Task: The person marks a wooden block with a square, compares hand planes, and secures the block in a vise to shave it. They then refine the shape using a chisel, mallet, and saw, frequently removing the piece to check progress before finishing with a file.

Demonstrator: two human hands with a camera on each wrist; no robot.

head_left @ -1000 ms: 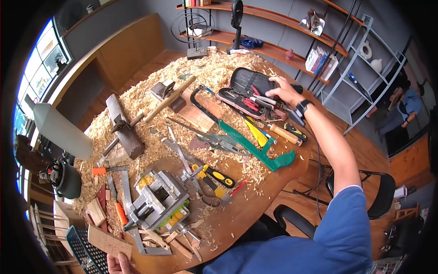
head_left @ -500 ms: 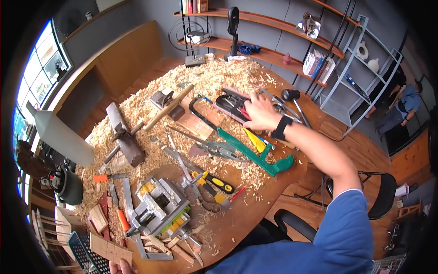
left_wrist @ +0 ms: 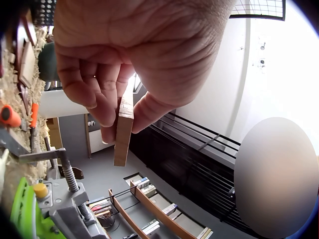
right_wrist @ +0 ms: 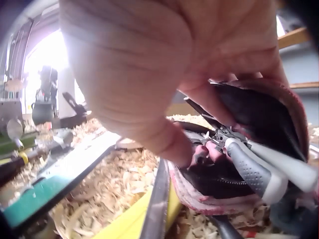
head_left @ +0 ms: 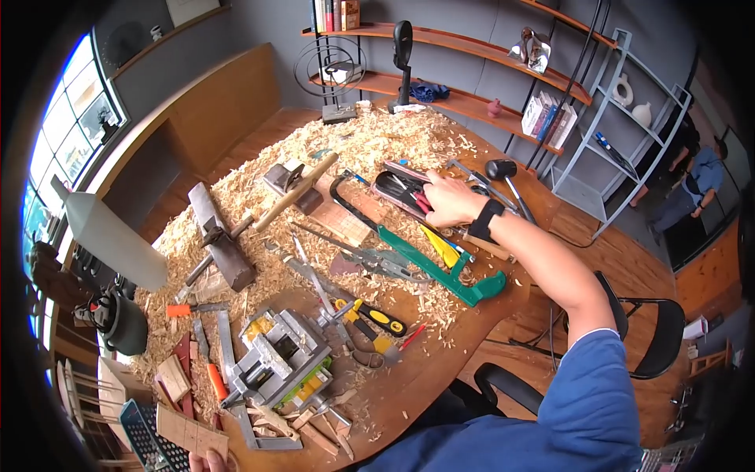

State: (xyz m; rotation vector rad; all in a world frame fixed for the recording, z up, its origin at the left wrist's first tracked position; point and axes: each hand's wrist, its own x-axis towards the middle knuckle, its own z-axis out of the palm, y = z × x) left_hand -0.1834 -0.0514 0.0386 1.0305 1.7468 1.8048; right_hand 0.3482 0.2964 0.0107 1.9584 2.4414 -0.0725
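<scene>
At the lower left of the head view my left hand point(head_left: 206, 461) pinches a flat wooden board point(head_left: 189, 431). The left wrist view shows the board point(left_wrist: 123, 142) edge-on between thumb and fingers. My right hand point(head_left: 458, 203) is at a zippered tool pouch point(head_left: 399, 202) with pink-red edging. In the right wrist view the thumb is at its near edge while fingers hold the raised black flap point(right_wrist: 279, 117), their tips hidden behind it. Pliers with grey-and-white handles point(right_wrist: 256, 174) and pink-handled tools point(right_wrist: 214, 149) lie inside the pouch.
A green-framed hacksaw point(head_left: 472, 291) lies just in front of the pouch, with a black mallet point(head_left: 501, 169) beyond. A metal vise point(head_left: 287, 354), a wooden plane point(head_left: 220, 244) and wood shavings point(head_left: 377, 130) cover much of the table. A person point(head_left: 702, 185) stands at far right.
My right hand has moved left and down over the pouch, and its flap, which stood wide open, is now partly folded over. The left hand keeps holding the board.
</scene>
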